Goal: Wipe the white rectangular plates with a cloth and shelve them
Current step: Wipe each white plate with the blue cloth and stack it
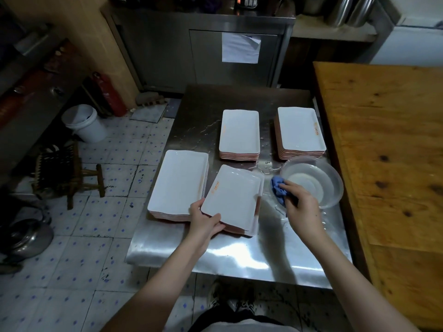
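Clear bowl [332, 185] w/ water, blue cloth [278, 189] beside, plate stacks [239, 135]

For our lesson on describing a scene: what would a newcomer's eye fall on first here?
Four stacks of white rectangular plates on the wet stainless steel table stand out first. Nearer, the left hand tilts up the top plate of the near stack, while the right hand bunches a blue cloth beside a clear plastic bowl of water.

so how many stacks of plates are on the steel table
4. Two at the back: back left stack and back right stack. Near left stack. Near middle stack, whose top plate the left hand is lifting.
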The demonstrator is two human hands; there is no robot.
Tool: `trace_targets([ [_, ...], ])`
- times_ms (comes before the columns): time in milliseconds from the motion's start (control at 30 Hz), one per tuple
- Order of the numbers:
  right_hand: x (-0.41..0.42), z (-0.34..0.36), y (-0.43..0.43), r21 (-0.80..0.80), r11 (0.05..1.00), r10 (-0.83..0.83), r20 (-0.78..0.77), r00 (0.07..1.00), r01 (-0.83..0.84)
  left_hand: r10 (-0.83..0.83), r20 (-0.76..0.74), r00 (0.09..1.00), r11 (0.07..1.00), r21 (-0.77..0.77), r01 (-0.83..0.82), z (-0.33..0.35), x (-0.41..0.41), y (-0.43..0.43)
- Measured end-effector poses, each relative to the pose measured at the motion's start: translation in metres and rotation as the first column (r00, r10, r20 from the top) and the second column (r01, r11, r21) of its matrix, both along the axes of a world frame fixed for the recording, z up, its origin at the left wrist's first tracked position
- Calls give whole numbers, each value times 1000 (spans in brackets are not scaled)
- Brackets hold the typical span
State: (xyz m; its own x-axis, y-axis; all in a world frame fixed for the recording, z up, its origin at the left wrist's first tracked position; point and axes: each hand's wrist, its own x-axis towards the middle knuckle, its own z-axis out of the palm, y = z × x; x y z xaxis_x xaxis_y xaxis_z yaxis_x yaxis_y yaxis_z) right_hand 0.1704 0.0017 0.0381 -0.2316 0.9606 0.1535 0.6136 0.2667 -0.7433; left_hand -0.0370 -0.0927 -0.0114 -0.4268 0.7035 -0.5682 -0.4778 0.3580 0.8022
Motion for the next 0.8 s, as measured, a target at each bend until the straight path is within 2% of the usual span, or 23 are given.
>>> trace_targets([
  [133,3,-1,-12,-35,999,-7,34,999,8,-148,-107,983,988,-59,142,-13,-6,-8],
  [300,2,-1,-24,-43,999,-5,24,1000,6,-314,-239,919,947,-147,286,-11,-17,-21],
  [367,0,0,-26,-96,995,-26,-53,998,21,-335,-247,910,941,-148,306,-7,-19,-24],
  [467,-3,4,-27,-294,952,-169,-270,948,86,-342,-250,906,937,-159,310,1,-21,-26],
  [533,-5,5,-22,-482,871,-319,-404,858,97,-351,-272,896,935,-159,318,9,-22,-25],
  [633,-5,10,-19,-718,695,-503,-526,685,-41,-356,-316,880,934,-145,326,25,-21,-17],
  [700,-3,15,-18,-820,553,-611,-520,597,-148,-355,-341,870,935,-140,327,34,-20,-10],
  [800,-3,21,-15,-879,426,-707,-471,527,-214,-349,-340,873,937,-120,327,45,-17,0],
])
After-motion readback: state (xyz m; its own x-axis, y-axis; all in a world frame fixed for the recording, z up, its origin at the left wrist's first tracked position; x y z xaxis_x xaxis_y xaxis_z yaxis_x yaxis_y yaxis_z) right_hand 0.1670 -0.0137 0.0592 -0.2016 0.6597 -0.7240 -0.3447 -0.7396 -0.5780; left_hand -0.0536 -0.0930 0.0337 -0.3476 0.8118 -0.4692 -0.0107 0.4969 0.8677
